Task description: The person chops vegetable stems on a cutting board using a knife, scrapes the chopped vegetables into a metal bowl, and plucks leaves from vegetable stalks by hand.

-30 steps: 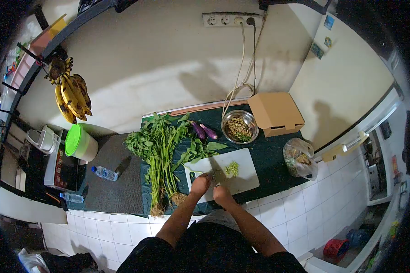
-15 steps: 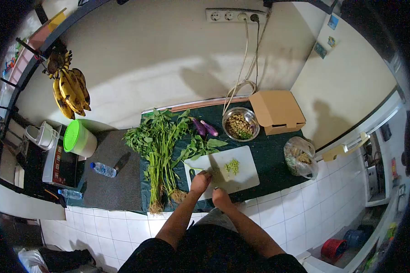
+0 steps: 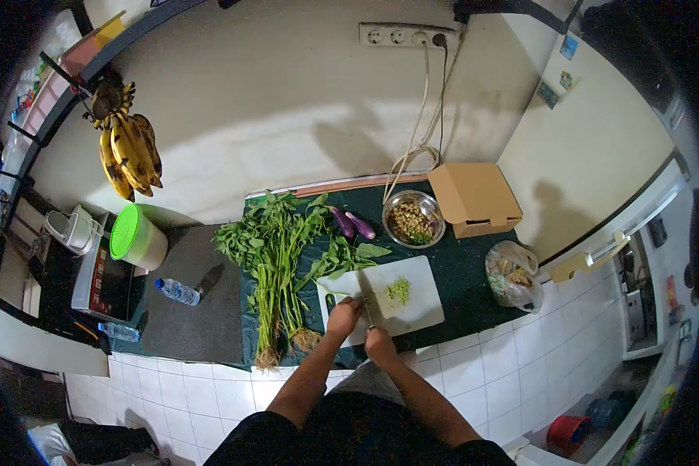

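Note:
On the white cutting board [image 3: 421, 305] my right hand [image 3: 380, 346] is closed around a knife [image 3: 370, 312], its blade pointing away from me. Left of the blade, my left hand [image 3: 344, 317] is closed with its fingers pressed together on the board. A thin green stalk [image 3: 332, 293] runs out from its fingers toward the board's left edge; the gripped end is hidden. Small chopped green pieces [image 3: 398, 292] lie in a pile right of the knife. Leafy greens with roots [image 3: 268, 272] are spread left of the board.
Behind the board are two purple eggplants [image 3: 352, 224], a metal bowl [image 3: 413, 219] of chopped food and a cardboard box [image 3: 478, 198]. A plastic bag [image 3: 512, 276] sits at the right. Leftward stand a water bottle [image 3: 177, 291] and a green-lidded container [image 3: 137, 237]. Bananas [image 3: 130, 155] hang above.
The knife blade now shows between my hands, where it was hardly visible before. My right hand has shifted slightly. The whole view has moved a little.

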